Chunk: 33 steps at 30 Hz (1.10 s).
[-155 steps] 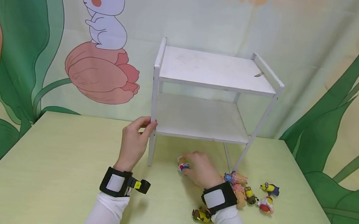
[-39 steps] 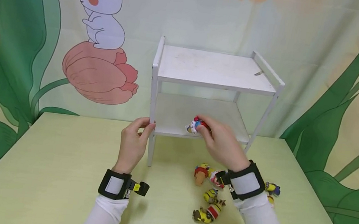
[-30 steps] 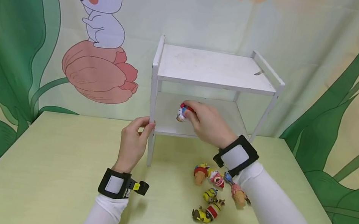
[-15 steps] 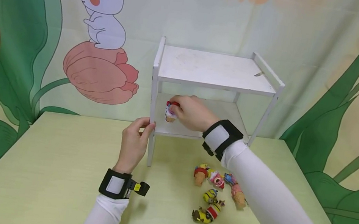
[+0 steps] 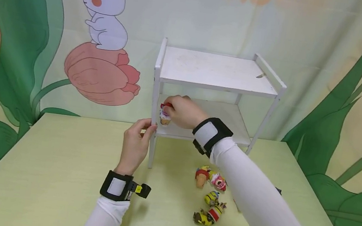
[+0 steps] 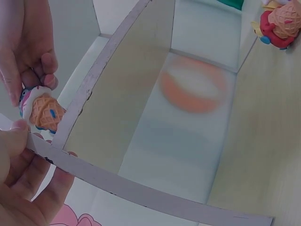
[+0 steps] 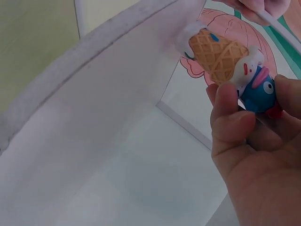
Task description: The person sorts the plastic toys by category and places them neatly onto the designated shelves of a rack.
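Note:
My right hand (image 5: 182, 111) pinches an ice-cream-cone toy figure (image 7: 225, 56) by its blue, big-eyed head. The cone end points down at the left end of the lower board (image 5: 197, 119) of a small white two-tier shelf (image 5: 221, 70). In the right wrist view, the waffle cone's tip is right by the board's surface. My left hand (image 5: 136, 139) grips the shelf's front left post (image 6: 113, 181), thumb on one side and fingers on the other. The left wrist view shows the post crossing in front of the figure's cone.
On the table (image 5: 71, 175), below and in front of the shelf, lie several small toy figures: a red-shirted cone figure (image 5: 201, 176), a pink one (image 5: 219, 181) and yellow ones (image 5: 202, 218). My right sleeve (image 5: 260, 190) covers others. A printed cloth (image 5: 209, 12) hangs behind.
My right hand has lifted the cone figure from the table under the shelf, then carried it left over the lower board, turning it cone-down. My left hand keeps its grip on the post.

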Motion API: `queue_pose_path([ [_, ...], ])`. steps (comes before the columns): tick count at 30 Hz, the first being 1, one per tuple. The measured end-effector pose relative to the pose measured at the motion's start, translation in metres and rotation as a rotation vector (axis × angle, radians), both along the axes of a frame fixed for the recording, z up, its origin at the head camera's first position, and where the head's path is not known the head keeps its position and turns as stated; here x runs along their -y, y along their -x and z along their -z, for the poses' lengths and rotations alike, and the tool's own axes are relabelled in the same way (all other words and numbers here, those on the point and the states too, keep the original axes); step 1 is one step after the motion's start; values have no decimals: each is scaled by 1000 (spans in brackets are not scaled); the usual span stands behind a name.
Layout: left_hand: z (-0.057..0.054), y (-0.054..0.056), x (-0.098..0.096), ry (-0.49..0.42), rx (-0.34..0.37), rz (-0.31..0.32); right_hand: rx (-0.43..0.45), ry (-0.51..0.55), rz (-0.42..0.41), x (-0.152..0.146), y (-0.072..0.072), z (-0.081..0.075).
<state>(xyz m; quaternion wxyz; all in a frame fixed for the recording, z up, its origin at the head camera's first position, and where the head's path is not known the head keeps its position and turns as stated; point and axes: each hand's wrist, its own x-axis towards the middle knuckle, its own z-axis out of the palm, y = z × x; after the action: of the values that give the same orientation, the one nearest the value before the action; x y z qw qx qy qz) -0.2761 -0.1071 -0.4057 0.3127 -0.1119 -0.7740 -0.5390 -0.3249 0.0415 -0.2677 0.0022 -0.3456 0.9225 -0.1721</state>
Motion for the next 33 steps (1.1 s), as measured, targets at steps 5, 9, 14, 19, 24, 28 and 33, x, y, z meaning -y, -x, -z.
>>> queue_pose_path([
  [5,0,0,0,3,-4,-1,-13,-11,2,6,1,1],
  [9,0,1,0,4,-7,-2,-21,-26,5,8,3,1],
  [14,0,2,1,6,4,-1,4,-38,20,9,5,3],
  [19,0,1,0,5,7,-4,12,-42,31,10,5,2],
  [24,-1,0,-1,5,-2,2,3,-49,59,10,4,3],
  [28,-1,0,-1,9,-2,-4,10,-46,71,11,5,5],
  [33,-1,-1,1,16,-3,-10,26,-33,78,12,4,6],
])
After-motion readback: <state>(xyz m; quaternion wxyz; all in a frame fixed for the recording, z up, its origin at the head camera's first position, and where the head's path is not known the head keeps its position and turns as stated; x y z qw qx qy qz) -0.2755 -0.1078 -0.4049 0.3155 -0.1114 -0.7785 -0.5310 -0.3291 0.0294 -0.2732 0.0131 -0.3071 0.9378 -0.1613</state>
